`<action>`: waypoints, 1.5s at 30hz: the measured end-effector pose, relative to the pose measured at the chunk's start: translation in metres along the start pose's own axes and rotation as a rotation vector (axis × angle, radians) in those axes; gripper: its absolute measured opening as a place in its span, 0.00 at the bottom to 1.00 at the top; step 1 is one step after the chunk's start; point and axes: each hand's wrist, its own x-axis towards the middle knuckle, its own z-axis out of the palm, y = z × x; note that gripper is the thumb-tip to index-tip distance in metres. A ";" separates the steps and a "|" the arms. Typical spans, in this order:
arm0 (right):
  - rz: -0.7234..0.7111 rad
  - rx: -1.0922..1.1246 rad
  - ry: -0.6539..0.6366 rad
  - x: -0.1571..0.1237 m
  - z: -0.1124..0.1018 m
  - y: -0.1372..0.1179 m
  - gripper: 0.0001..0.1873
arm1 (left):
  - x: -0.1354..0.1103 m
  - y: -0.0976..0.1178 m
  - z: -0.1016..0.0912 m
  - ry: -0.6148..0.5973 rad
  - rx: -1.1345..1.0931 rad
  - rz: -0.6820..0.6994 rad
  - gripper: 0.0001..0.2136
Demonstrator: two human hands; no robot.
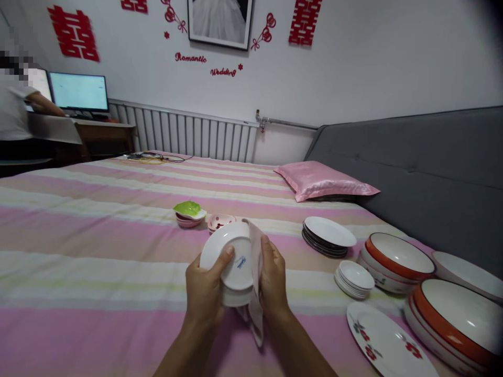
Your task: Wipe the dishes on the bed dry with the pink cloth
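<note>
My left hand is closed on the left side of a small white plate, its thumb lying across the underside. A blue mark is printed on that underside, which faces me. Part of a white rim shows under the plate; whether it is a second dish I cannot tell. In my right hand a pale pink cloth is gripped against the plate's right edge, and its end hangs down. Just behind the plate, partly hidden, is a pink spotted bowl. A green leaf-shaped dish rests on pink bowls to its left.
A striped bedspread lies underneath. On the right are stacked plates, small white dishes, a flowered oval plate and large orange-rimmed bowls. Beyond are a pink pillow, cables and a seated person at a monitor.
</note>
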 end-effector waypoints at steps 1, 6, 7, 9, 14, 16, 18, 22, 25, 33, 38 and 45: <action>0.010 -0.004 0.055 -0.001 0.001 0.005 0.23 | -0.003 -0.003 0.003 0.051 -0.035 0.012 0.21; 0.106 0.093 0.183 -0.009 0.006 0.023 0.26 | -0.016 -0.016 0.008 0.154 -0.050 0.087 0.17; 0.131 0.130 0.186 -0.010 0.007 0.025 0.26 | -0.017 -0.019 0.007 0.147 -0.027 0.102 0.17; 0.174 0.184 0.172 -0.011 0.008 0.025 0.27 | -0.019 -0.022 0.005 0.124 0.015 0.125 0.17; 0.074 0.089 0.133 0.005 -0.005 0.002 0.20 | -0.017 -0.016 0.002 -0.098 0.090 0.101 0.20; 0.019 0.004 0.034 0.013 -0.014 -0.013 0.19 | -0.014 -0.006 0.002 -0.206 0.142 0.059 0.21; -0.014 -0.057 -0.084 0.019 -0.023 -0.026 0.18 | -0.010 0.004 0.002 -0.281 0.181 -0.003 0.22; 0.031 -0.199 -0.340 0.020 -0.033 -0.040 0.18 | -0.003 0.014 -0.003 -0.420 0.298 -0.183 0.21; 0.073 -0.246 -0.476 0.017 -0.034 -0.041 0.17 | -0.001 0.010 -0.006 -0.466 0.319 -0.248 0.18; -0.018 -0.201 -0.320 0.017 -0.024 -0.031 0.18 | -0.001 0.000 0.001 -0.244 0.074 -0.209 0.18; -0.056 -0.080 -0.147 0.011 -0.011 -0.013 0.18 | -0.002 -0.005 0.005 -0.073 -0.086 -0.193 0.15; -0.266 -0.261 0.068 -0.002 -0.006 0.018 0.23 | -0.003 -0.004 0.010 -0.031 -0.393 -0.207 0.15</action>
